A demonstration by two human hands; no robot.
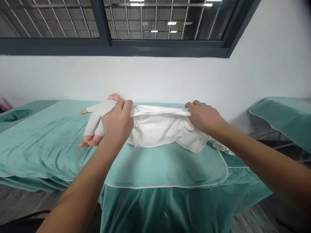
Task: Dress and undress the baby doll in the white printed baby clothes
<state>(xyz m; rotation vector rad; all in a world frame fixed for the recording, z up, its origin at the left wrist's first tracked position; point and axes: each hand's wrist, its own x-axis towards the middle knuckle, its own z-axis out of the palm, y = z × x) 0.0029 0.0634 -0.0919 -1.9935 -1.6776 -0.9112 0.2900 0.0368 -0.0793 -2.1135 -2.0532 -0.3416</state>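
My left hand (pixel 119 118) is closed on the upper left corner of a white cloth (pixel 157 129), which looks like a small garment. At the opposite upper corner, my right hand (pixel 204 116) grips it too. Between the two hands the top edge is stretched nearly straight, and a folded band there shows small coloured prints. The lower part hangs loosely over the green bed cover (pixel 165 171); its exact kind I cannot make out. Just left of my left hand lies a baby doll (pixel 96 118) in a pale suit, its head partly hidden behind that hand.
A patterned cloth (pixel 222 147) lies partly behind my right forearm. Another green-covered surface (pixel 284 116) stands at the right, past a gap. Behind the bed rises a white wall (pixel 145 77) with a dark-framed, barred window (pixel 165 43). Grey floor (pixel 21 200) shows at lower left.
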